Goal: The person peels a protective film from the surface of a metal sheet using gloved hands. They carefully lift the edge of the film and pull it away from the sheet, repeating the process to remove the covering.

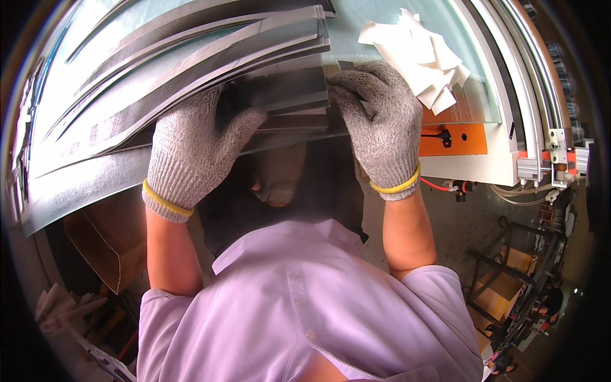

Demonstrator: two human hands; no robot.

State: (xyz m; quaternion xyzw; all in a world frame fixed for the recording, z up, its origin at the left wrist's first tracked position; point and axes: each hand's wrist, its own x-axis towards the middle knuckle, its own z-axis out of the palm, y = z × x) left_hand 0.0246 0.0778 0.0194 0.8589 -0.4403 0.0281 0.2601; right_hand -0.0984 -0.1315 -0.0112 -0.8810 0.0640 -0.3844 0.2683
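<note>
Long, thin, dark glossy sheets (273, 39) fan out in overlapping layers across the upper left. My left hand (188, 143), in a grey knit glove with a yellow cuff, grips the lower sheets near their right part. Its thumb lies along their near side, while its fingers are hidden under them. At the right ends of the sheets is my right hand (385, 121), gloved the same way. Its fingers are curled, with thumb and forefinger drawn together at the sheet ends. A small dark corner shows just beyond those fingers; what they pinch cannot be made out.
Crumpled white paper pieces (423, 60) lie beside my right hand on the glass-like tabletop (95, 184). An orange panel (468, 140) with a dark fitting sits below the table's right edge. Lower left stands a brown cardboard box (105, 248); a dark rack (509, 274) is lower right.
</note>
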